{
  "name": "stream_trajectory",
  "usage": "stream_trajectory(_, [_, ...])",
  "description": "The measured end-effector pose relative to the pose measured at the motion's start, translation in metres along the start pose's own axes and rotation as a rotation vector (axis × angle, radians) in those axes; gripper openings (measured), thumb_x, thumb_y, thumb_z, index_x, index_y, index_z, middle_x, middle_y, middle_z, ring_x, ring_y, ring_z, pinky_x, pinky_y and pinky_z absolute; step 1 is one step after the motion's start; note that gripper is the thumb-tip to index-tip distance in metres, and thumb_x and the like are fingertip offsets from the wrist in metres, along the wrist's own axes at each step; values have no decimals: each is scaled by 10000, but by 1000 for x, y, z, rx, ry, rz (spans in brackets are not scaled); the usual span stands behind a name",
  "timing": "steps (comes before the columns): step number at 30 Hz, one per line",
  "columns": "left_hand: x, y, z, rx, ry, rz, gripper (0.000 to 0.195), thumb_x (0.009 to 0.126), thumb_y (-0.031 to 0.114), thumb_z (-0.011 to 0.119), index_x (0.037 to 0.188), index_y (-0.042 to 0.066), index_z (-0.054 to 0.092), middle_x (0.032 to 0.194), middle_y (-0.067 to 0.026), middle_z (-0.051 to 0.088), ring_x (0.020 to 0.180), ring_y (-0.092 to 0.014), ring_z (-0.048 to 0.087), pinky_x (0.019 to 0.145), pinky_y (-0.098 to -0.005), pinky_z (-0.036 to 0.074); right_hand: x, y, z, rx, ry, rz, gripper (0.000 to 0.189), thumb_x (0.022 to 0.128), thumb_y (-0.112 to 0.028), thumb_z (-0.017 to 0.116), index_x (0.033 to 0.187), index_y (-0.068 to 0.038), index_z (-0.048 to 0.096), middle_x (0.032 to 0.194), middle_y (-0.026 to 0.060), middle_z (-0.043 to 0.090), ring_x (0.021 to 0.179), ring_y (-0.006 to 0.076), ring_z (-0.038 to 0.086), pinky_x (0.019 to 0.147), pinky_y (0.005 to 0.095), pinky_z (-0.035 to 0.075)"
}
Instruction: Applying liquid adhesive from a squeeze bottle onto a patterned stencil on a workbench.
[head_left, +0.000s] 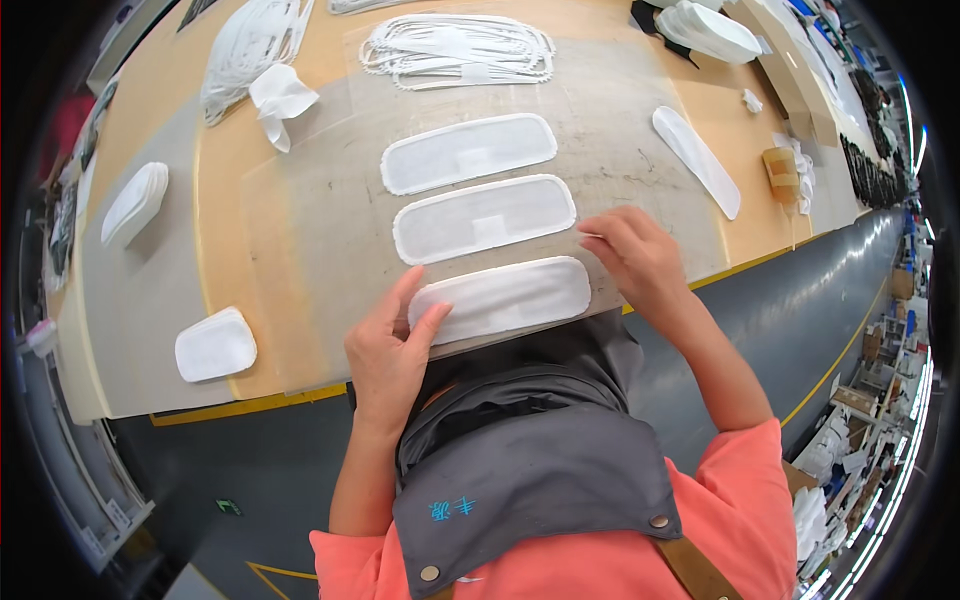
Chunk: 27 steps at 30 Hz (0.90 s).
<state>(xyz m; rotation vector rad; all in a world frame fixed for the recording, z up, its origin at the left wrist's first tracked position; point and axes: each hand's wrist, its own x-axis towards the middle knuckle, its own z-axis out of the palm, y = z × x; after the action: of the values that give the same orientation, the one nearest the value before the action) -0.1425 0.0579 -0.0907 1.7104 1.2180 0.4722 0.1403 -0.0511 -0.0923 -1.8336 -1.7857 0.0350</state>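
Three long white fabric pieces with rounded corners lie one beyond another before me: the far one (471, 154), the middle one (486, 219) and the near one (510, 298) at the table's front edge. My left hand (394, 334) has its thumb on top of the near piece's left end and its forefinger at the upper left corner; the edge seems pinched between them. Off the right end of the middle piece, my right hand (634, 251) has thumb and forefinger close together, with a tiny white bit at the tips. A paler square patch shows on the far and middle pieces.
White looped frames (457, 49) lie at the back centre, more strips (251, 56) back left with a crumpled white sheet (281, 97). White stacks (216, 345) (135, 202) stand left. Right are a long white piece (697, 161), a tape roll (781, 176) and a cardboard box (795, 82).
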Motion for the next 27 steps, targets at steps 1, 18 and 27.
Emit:
stream_trajectory(1, [0, 0, -1, 151, 58, 128, 514, 869, 106, 810, 1347, 27, 640, 1150, -85, 675, 1018, -186, 644, 906, -302, 503, 3, 6, 3, -29, -34, -52, 190, 901, -122, 696, 1081, -72, 656, 957, 67, 639, 833, 245, 636, 727, 359, 533])
stream_trajectory(18, [4, 10, 1, 301, 120, 351, 436, 847, 124, 817, 1262, 72, 696, 1310, -122, 604, 1204, -298, 563, 1008, -391, 460, 27, 29, 7, -280, -268, -553, 136, 727, -38, 658, 847, -33, 593, 801, 49, 506, 747, 195, 580, 657, 311, 513])
stream_trajectory(27, [21, 25, 41, 302, 52, 580, 426, 812, 129, 825, 1216, 69, 706, 1268, -122, 611, 1137, -317, 574, 936, -423, 475, 44, 29, 3, -391, -322, -725, 85, 758, -81, 647, 807, -46, 587, 784, 38, 502, 734, 173, 571, 664, 301, 495])
